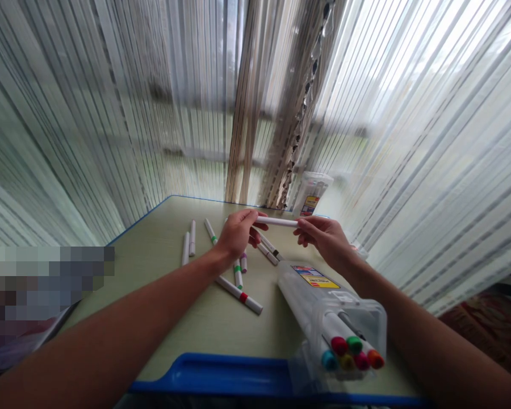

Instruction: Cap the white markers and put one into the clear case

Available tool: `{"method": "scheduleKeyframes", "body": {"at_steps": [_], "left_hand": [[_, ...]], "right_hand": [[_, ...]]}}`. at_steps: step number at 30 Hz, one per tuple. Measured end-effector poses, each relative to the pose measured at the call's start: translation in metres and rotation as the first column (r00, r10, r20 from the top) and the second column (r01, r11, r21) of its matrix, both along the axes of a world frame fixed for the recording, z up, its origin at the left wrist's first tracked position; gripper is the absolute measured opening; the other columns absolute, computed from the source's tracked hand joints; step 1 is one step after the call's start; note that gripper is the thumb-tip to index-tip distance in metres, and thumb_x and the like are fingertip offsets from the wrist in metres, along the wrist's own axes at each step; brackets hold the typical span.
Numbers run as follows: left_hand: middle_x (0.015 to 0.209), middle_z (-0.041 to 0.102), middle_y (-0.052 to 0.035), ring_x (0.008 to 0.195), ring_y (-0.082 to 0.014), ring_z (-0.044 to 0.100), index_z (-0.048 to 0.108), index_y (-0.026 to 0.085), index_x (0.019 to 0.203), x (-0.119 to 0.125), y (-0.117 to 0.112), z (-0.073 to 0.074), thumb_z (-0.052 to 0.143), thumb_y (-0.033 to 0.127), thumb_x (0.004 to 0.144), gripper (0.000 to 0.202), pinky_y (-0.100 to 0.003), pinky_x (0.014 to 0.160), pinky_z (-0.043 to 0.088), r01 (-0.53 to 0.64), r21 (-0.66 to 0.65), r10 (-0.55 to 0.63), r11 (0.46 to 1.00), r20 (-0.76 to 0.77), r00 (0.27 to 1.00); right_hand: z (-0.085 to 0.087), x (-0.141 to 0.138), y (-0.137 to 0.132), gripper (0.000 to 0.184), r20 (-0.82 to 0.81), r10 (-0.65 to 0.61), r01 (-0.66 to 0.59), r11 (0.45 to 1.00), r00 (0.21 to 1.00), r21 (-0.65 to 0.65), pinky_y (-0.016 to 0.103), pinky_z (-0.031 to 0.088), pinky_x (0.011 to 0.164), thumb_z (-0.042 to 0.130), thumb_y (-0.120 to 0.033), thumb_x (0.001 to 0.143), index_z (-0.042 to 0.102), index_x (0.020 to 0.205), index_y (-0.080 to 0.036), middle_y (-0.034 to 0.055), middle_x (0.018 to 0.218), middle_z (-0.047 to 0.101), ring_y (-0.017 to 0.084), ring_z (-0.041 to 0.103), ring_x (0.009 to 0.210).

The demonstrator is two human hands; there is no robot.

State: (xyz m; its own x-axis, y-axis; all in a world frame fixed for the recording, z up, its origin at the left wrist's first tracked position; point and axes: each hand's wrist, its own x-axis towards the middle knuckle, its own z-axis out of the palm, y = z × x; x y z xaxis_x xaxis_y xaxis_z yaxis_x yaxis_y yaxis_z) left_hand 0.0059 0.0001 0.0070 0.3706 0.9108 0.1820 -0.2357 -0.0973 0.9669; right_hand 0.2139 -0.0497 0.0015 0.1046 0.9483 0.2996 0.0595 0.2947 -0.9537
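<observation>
A white marker pen (279,221) is held level above the table, its two ends pinched between my hands. My left hand (237,232) grips the left end with thumb and fingers. At the right end, my right hand (321,233) closes thumb and fingertips on it. Below lie several loose white markers, among them one with a red band (243,296), one with a green band (238,272) and one with a black band (270,245). A clear plastic marker case (300,295) lies open toward me under my right forearm, with several coloured marker ends showing.
The pale green table (153,318) has a blue edge and a blue pen tray (230,375) at the front. Another clear case (313,193) stands at the back. String curtains (196,102) hang just behind the table. A blurred-out patch (34,301) covers the left side.
</observation>
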Motion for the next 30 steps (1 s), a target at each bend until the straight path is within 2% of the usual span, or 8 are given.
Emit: {"method": "scheduleKeyframes", "body": {"at_steps": [4, 7, 11, 14, 19, 24, 30], "left_hand": [[0.070, 0.066, -0.0058, 0.041, -0.0076, 0.052, 0.064, 0.010, 0.091, 0.001, -0.001, -0.002, 0.045, 0.027, 0.091, 0.025, -0.019, 0.038, 0.040, 0.024, 0.019, -0.023, 1.000, -0.020, 1.000], [0.067, 0.065, -0.0043, 0.040, -0.0067, 0.051, 0.064, 0.011, 0.090, 0.003, -0.001, -0.006, 0.047, 0.030, 0.091, 0.026, -0.017, 0.038, 0.039, 0.062, 0.076, -0.057, 0.995, -0.071, 0.996], [0.068, 0.064, -0.0032, 0.040, -0.0060, 0.050, 0.064, 0.011, 0.090, 0.004, -0.001, -0.012, 0.052, 0.033, 0.088, 0.025, -0.017, 0.037, 0.039, 0.097, 0.201, -0.064, 0.975, -0.167, 0.984], [0.069, 0.065, -0.0031, 0.043, -0.0077, 0.053, 0.065, 0.012, 0.091, 0.003, -0.001, -0.013, 0.053, 0.034, 0.087, 0.025, -0.018, 0.039, 0.041, 0.091, 0.276, -0.025, 0.957, -0.234, 0.972], [0.057, 0.060, 0.0004, 0.046, -0.0089, 0.052, 0.068, 0.013, 0.090, 0.000, -0.006, -0.011, 0.059, 0.036, 0.083, 0.025, -0.019, 0.045, 0.041, 0.118, 0.385, 0.029, 0.916, -0.354, 0.935], [0.053, 0.059, 0.0008, 0.047, -0.0102, 0.052, 0.070, 0.014, 0.092, -0.001, -0.007, -0.011, 0.060, 0.038, 0.082, 0.028, -0.020, 0.049, 0.040, 0.133, 0.416, 0.048, 0.900, -0.397, 0.917], [0.053, 0.059, 0.0005, 0.047, -0.0107, 0.051, 0.071, 0.014, 0.093, -0.002, -0.005, -0.010, 0.060, 0.038, 0.082, 0.029, -0.021, 0.049, 0.038, 0.127, 0.409, 0.055, 0.904, -0.405, 0.913]], "right_hand": [[0.002, -0.008, -0.005, 0.029, 0.205, -0.025, 0.014, 0.998, 0.978, 0.057, 0.024, 0.045, 0.046, 0.077, -0.040, 0.071, 0.073, 0.085, -0.015, 0.0030, 0.063, 0.067, 0.012, 0.058, 0.050], [0.002, -0.011, -0.007, 0.031, 0.265, -0.029, 0.013, 0.998, 0.964, 0.061, 0.025, 0.045, 0.045, 0.077, -0.042, 0.071, 0.073, 0.084, -0.014, 0.0026, 0.059, 0.065, 0.012, 0.057, 0.048], [0.000, -0.009, -0.005, 0.030, 0.231, 0.014, -0.026, 0.998, 0.973, 0.049, 0.024, 0.046, 0.046, 0.075, -0.044, 0.072, 0.074, 0.081, -0.015, 0.0053, 0.068, 0.070, 0.012, 0.059, 0.050], [0.001, -0.008, -0.005, 0.032, 0.194, 0.070, -0.069, 0.998, 0.978, -0.013, 0.024, 0.048, 0.045, 0.075, -0.045, 0.072, 0.074, 0.080, -0.014, 0.0066, 0.069, 0.071, 0.012, 0.061, 0.049], [0.003, -0.010, -0.007, 0.034, 0.146, 0.123, -0.109, 0.989, 0.982, -0.100, 0.023, 0.049, 0.043, 0.077, -0.046, 0.070, 0.073, 0.078, -0.013, 0.0079, 0.067, 0.072, 0.014, 0.064, 0.047], [0.003, -0.010, -0.008, 0.037, 0.150, 0.126, -0.106, 0.985, 0.981, -0.135, 0.023, 0.049, 0.044, 0.077, -0.049, 0.068, 0.073, 0.077, -0.012, 0.0086, 0.067, 0.072, 0.015, 0.065, 0.048], [0.001, -0.010, -0.007, 0.031, 0.174, 0.124, -0.113, 0.991, 0.977, -0.072, 0.021, 0.047, 0.045, 0.076, -0.044, 0.072, 0.074, 0.078, -0.014, 0.0064, 0.068, 0.071, 0.012, 0.063, 0.051]]}}
